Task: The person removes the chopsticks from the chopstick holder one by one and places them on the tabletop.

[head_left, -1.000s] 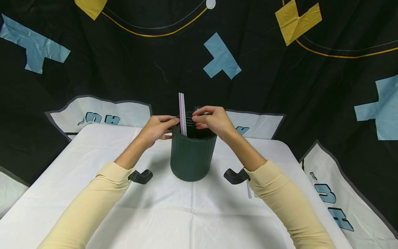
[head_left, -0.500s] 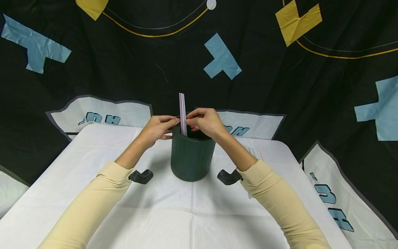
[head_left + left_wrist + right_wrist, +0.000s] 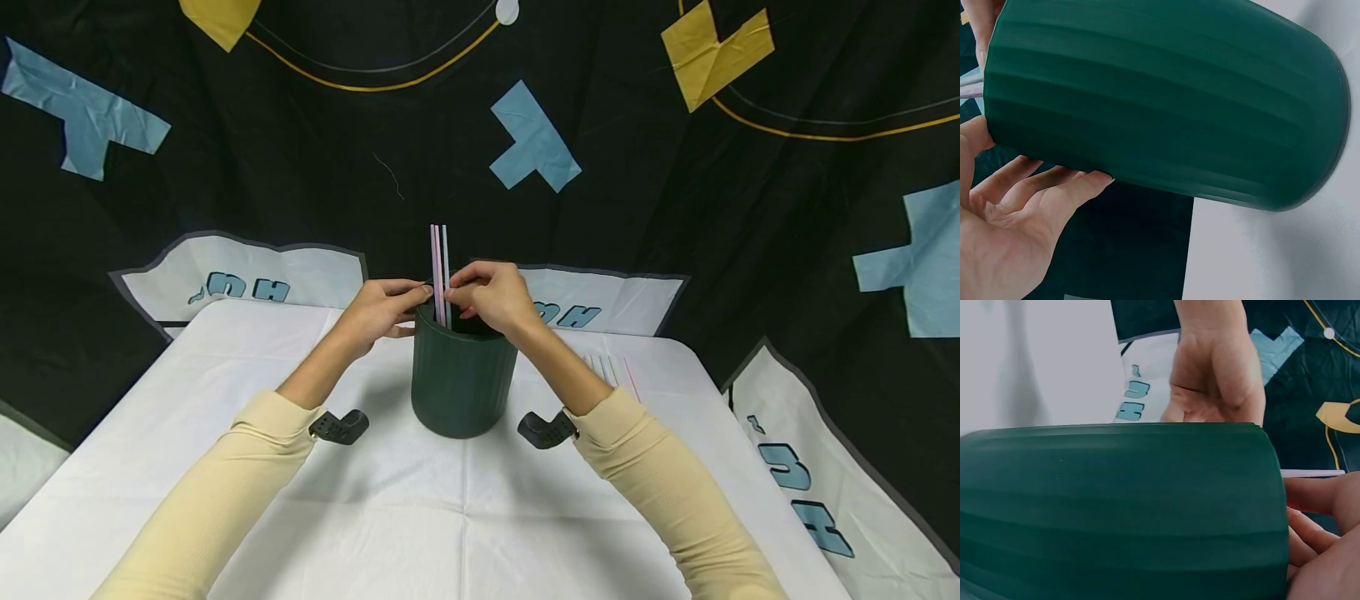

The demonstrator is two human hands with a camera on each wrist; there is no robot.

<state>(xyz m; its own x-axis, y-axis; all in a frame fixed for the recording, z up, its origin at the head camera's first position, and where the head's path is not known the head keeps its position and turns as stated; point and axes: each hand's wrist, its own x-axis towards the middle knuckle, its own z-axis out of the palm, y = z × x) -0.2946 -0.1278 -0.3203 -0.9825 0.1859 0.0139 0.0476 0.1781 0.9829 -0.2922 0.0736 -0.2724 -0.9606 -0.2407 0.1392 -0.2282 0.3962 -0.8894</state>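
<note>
Carefully: my left hand [image 3: 384,307] braces the green cup [image 3: 461,379] at its rim, fingers curled; my right hand [image 3: 489,296] pinches a straw [image 3: 446,271] above it. Tugging sideways could tip the cup.

A white-clothed table [image 3: 420,517] carries a green cup [image 3: 461,383] and loose straws [image 3: 611,371].
</note>
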